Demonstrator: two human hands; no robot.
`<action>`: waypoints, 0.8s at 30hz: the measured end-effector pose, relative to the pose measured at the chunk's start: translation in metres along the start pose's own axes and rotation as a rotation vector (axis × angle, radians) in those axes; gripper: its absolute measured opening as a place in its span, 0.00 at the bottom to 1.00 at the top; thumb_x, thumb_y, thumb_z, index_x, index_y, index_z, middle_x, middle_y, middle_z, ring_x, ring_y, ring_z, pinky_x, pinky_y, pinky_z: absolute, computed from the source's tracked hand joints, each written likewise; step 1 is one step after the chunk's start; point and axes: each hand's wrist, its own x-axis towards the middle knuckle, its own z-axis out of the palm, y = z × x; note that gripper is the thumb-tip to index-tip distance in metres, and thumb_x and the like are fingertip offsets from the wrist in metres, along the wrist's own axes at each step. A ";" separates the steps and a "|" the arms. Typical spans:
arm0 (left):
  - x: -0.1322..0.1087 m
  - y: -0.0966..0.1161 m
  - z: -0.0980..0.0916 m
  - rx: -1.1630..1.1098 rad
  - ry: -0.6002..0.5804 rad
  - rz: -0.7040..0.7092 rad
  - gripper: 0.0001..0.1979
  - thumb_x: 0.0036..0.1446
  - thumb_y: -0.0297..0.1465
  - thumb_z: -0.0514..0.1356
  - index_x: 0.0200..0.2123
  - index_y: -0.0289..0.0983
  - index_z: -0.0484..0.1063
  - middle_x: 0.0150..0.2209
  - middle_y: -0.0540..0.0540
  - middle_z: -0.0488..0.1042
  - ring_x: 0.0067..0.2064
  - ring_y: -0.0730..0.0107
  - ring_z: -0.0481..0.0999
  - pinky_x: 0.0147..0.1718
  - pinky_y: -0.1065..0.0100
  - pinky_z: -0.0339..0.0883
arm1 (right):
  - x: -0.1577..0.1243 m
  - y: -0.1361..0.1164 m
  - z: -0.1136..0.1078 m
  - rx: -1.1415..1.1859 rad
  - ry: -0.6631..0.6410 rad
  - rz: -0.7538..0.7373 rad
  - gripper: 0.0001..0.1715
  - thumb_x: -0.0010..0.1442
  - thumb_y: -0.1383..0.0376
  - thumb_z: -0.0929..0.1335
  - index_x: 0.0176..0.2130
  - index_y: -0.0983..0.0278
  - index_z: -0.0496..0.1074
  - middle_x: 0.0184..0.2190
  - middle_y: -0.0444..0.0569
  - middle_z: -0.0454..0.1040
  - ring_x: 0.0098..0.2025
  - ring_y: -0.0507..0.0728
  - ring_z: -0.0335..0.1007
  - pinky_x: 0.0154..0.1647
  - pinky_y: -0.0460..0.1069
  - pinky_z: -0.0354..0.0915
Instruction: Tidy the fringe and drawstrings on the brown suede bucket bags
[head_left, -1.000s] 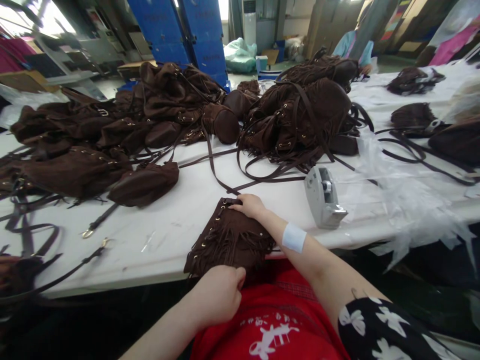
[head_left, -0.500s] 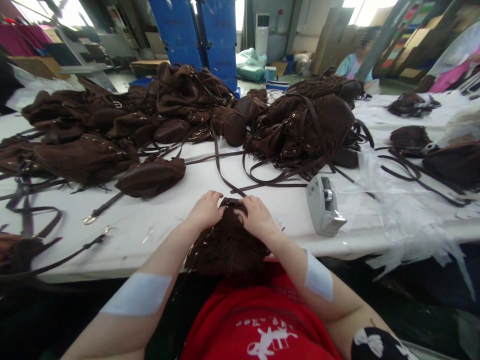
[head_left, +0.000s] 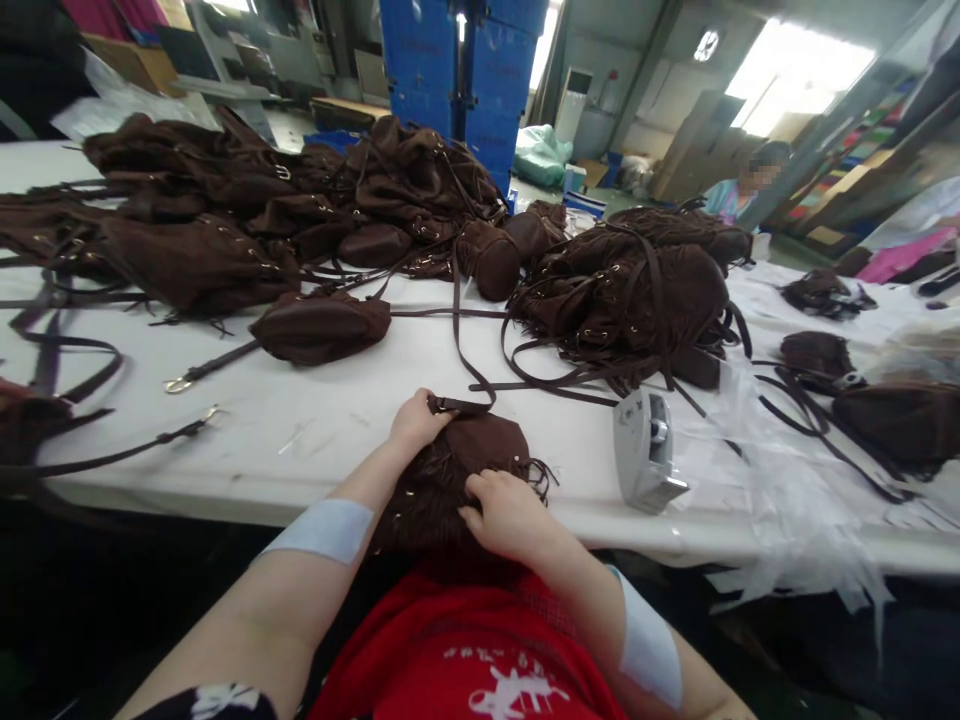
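Observation:
A brown suede fringed bag (head_left: 457,470) lies at the near edge of the white table (head_left: 337,420), partly over my lap. My left hand (head_left: 415,422) grips the bag's top edge where a thin brown strap (head_left: 461,340) joins it. My right hand (head_left: 506,512) rests on the bag's near side, fingers curled and pressing on the fringe. Both forearms carry pale patches.
Heaps of the same brown bags (head_left: 300,215) and another pile (head_left: 637,290) with loose straps cover the far table. A grey tape dispenser (head_left: 643,452) stands right of my hands, beside clear plastic wrap (head_left: 787,480). Blue crates (head_left: 465,70) stand behind. Another person (head_left: 750,185) sits at the far right.
My right hand has slid from the bag's top toward me onto its near side. My left hand stays at the top edge. The view has tilted up and left.

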 end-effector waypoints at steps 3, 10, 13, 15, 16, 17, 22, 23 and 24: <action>-0.010 -0.009 0.002 -0.022 0.038 -0.047 0.22 0.53 0.48 0.59 0.45 0.40 0.64 0.38 0.42 0.77 0.41 0.57 0.77 0.35 0.65 0.66 | -0.021 0.003 -0.004 0.116 -0.151 -0.031 0.14 0.59 0.54 0.67 0.34 0.63 0.72 0.31 0.47 0.75 0.33 0.54 0.69 0.32 0.47 0.57; -0.012 -0.008 0.003 -0.048 0.098 -0.123 0.23 0.54 0.50 0.57 0.47 0.41 0.63 0.40 0.41 0.77 0.43 0.53 0.78 0.37 0.62 0.67 | -0.077 0.017 -0.024 0.545 -0.439 -0.150 0.09 0.57 0.58 0.70 0.34 0.61 0.74 0.27 0.40 0.73 0.27 0.48 0.66 0.26 0.42 0.57; -0.011 -0.008 0.004 -0.047 0.087 -0.121 0.23 0.54 0.50 0.57 0.47 0.41 0.63 0.40 0.41 0.77 0.43 0.53 0.78 0.38 0.62 0.67 | -0.055 0.027 -0.027 0.464 0.037 0.045 0.07 0.60 0.63 0.67 0.39 0.61 0.73 0.38 0.46 0.74 0.39 0.53 0.69 0.41 0.46 0.62; -0.011 -0.008 0.004 -0.050 0.090 -0.123 0.23 0.54 0.49 0.57 0.47 0.41 0.63 0.39 0.41 0.77 0.43 0.52 0.78 0.38 0.61 0.67 | -0.027 0.029 -0.020 0.348 0.235 0.133 0.17 0.57 0.62 0.69 0.47 0.61 0.71 0.48 0.51 0.71 0.49 0.57 0.65 0.51 0.51 0.61; -0.011 -0.008 0.004 -0.056 0.093 -0.123 0.23 0.54 0.49 0.57 0.47 0.41 0.63 0.39 0.41 0.78 0.42 0.52 0.78 0.37 0.61 0.67 | -0.012 0.026 -0.014 0.297 0.254 0.155 0.23 0.55 0.59 0.71 0.50 0.61 0.70 0.51 0.52 0.68 0.53 0.60 0.63 0.54 0.53 0.59; -0.011 -0.008 0.003 -0.064 0.098 -0.121 0.22 0.54 0.48 0.57 0.46 0.41 0.63 0.39 0.40 0.78 0.42 0.52 0.78 0.37 0.61 0.67 | 0.003 0.022 -0.007 0.249 0.242 0.172 0.27 0.53 0.56 0.72 0.51 0.61 0.69 0.52 0.53 0.67 0.54 0.61 0.61 0.56 0.55 0.58; -0.015 -0.009 0.003 -0.091 0.102 -0.092 0.21 0.54 0.46 0.59 0.46 0.41 0.62 0.38 0.41 0.78 0.42 0.54 0.78 0.37 0.63 0.67 | 0.040 -0.012 0.018 0.078 0.111 0.179 0.14 0.58 0.58 0.68 0.43 0.64 0.69 0.42 0.53 0.71 0.45 0.60 0.68 0.48 0.53 0.62; -0.016 -0.009 0.003 -0.092 0.101 -0.085 0.21 0.54 0.47 0.59 0.46 0.41 0.63 0.38 0.41 0.78 0.42 0.54 0.78 0.37 0.63 0.67 | 0.039 -0.014 0.017 0.080 0.071 0.157 0.12 0.60 0.59 0.67 0.41 0.64 0.69 0.40 0.52 0.72 0.42 0.59 0.69 0.45 0.51 0.62; -0.016 -0.009 0.003 -0.094 0.100 -0.080 0.21 0.54 0.47 0.59 0.46 0.41 0.63 0.38 0.42 0.78 0.42 0.55 0.78 0.37 0.63 0.67 | 0.036 -0.013 0.014 0.093 0.033 0.135 0.11 0.60 0.59 0.66 0.40 0.63 0.69 0.38 0.51 0.73 0.40 0.58 0.70 0.43 0.50 0.62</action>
